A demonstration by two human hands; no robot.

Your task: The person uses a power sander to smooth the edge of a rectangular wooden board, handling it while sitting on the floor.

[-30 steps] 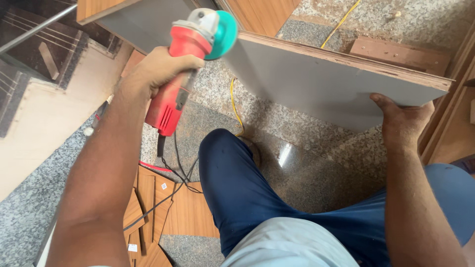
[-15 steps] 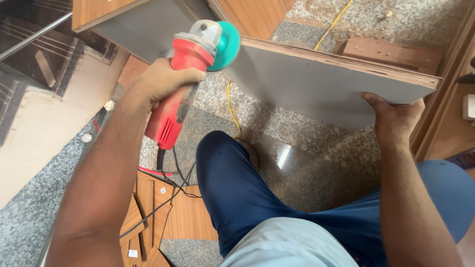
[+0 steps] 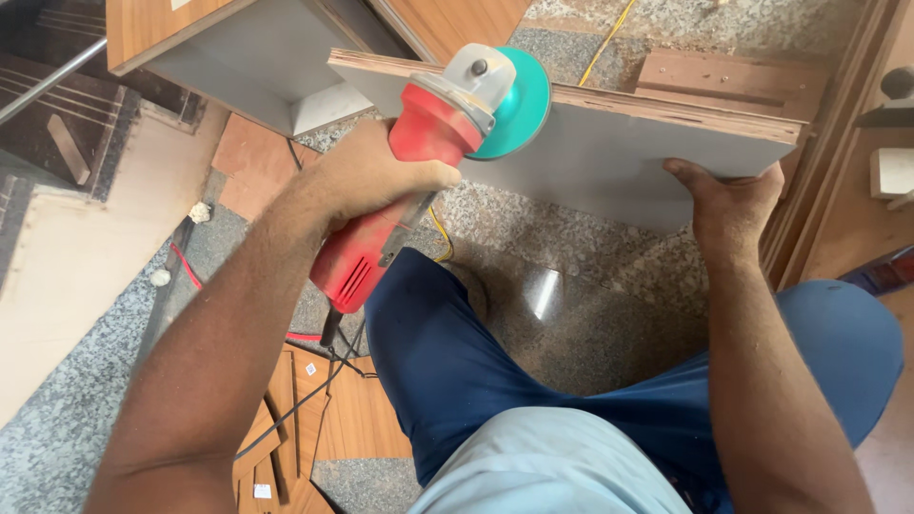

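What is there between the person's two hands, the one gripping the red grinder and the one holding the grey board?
In the head view, only the grey laminated plywood board spans between the left hand on the red angle grinder and the right hand; speckled stone floor lies below.

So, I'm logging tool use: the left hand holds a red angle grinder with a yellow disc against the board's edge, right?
Not quite: the head view shows the disc is teal. The left hand holds the red angle grinder at the board edge.

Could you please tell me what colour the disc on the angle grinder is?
The disc is teal green, on a red angle grinder; the head view shows it.
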